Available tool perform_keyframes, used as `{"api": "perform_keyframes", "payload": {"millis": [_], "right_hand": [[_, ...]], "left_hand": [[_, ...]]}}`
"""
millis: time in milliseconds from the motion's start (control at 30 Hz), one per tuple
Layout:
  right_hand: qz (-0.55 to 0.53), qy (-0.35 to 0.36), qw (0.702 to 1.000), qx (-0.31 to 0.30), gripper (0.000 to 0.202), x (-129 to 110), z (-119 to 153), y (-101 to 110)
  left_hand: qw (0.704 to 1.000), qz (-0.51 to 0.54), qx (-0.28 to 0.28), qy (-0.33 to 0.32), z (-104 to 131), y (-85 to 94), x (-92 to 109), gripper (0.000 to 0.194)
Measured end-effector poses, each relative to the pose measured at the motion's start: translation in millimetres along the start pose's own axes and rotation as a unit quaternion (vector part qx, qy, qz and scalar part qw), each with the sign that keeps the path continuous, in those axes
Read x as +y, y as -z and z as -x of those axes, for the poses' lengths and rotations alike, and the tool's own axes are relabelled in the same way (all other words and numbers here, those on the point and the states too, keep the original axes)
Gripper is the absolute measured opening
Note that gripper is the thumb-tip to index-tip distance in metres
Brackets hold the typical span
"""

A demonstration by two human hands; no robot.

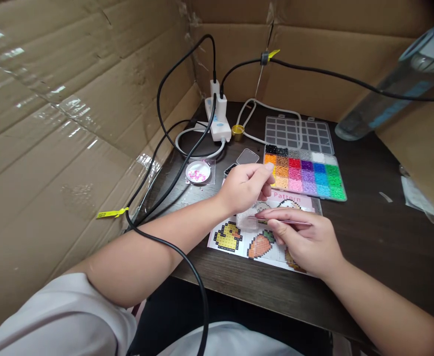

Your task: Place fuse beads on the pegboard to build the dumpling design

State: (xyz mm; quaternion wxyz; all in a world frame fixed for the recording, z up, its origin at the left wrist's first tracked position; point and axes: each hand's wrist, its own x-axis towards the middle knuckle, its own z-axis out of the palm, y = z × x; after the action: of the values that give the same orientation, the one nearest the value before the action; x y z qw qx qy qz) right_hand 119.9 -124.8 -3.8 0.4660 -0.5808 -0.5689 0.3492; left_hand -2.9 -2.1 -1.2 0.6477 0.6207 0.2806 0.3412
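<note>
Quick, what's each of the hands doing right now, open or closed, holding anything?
Left hand: fingers curled closed; cannot tell whether anything is pinched.
Right hand: closed, holding a slim, reddish, tweezer-like tool.

Lighting was moderate and diffuse, with glare noted on the clear tape (77,106) at left, faint sheen on the dark tabletop (380,247), edge stretching at the clear cylinder (395,91), and a blacked-out upper-right corner.
</note>
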Motion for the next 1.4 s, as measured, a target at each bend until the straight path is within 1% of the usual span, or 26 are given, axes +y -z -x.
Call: {"api": "perform_keyframes", "payload": {"millis": [167, 433, 667, 933, 1400], "right_hand": [[-0.003, -0.022, 1.0, -0.007, 0.014, 3.0, 0.0, -0.5], [-0.005, -0.035, 0.999, -0.017, 0.013, 1.7, -0.8, -1.0], [-0.011, -0.028, 0.999, -0.013, 0.014, 1.9, -0.4, -0.5], [-0.017, -0.039, 0.999, -0.022, 0.014, 2.4, -0.8, -0.8], [-0.02, -0.048, 0.998, -0.027, 0.014, 3.4, -1.4, -1.3]], "left_hand": [[1.0, 0.004, 0.005, 0.01, 0.3, -0.6, 1.3, 0.041], [1.0, 0.003, 0.005, 0.013, 1.2, -1.1, 3.4, 0.041], [1.0, 0.004, 0.006, 0.016, 0.9, -0.7, 3.1, 0.041], [1.0, 0.001, 0.001, 0.005, 0.7, 0.0, 0.8, 0.041], [1.0, 0.005, 0.007, 0.019, 0.7, -1.2, 2.9, 0.042]]}}
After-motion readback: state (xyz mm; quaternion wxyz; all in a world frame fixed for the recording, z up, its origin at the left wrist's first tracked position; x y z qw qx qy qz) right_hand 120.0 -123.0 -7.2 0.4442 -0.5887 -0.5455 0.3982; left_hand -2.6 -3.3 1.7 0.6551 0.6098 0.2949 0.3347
